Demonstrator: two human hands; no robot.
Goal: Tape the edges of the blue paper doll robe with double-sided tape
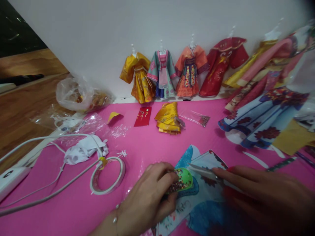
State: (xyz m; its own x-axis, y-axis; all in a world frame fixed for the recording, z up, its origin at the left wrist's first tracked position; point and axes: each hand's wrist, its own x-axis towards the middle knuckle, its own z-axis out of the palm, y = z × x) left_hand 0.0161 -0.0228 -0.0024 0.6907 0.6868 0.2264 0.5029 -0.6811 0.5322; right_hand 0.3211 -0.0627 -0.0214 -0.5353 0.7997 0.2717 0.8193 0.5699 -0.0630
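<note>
The left hand [150, 193] is curled, thumb and fingers closed on a small green dish [189, 179] that is crowded with tiny multicoloured beads [180, 183]. The dish has a smooth, rounded rim and sits between the two hands, above some printed cloth [209, 193]. The right hand [268, 193], blurred and partly in shadow, grips a pair of scissors [203, 170]; the slim metal blades look nearly together and point toward the dish, with red showing at the handles. A bracelet [115, 220] with round beads circles the left wrist.

The cloth is pale blue and white with deep blue curved areas and dark red flowers, lying in overlapping pieces on a flat pink mat [147, 147]. Left of the hands, a ring-shaped roll of tape [122, 173] lies near crumpled white fabric [78, 150] and a smooth grey-white cable [61, 188]. Farther back are a shiny, folded gold cloth [167, 118], a flat red packet [142, 116] and a thin clear bag [194, 118] with small beads gathered at one end. Miniature dresses [192, 72] in glossy, patterned fabric lean against a pale wall [147, 23].
</note>
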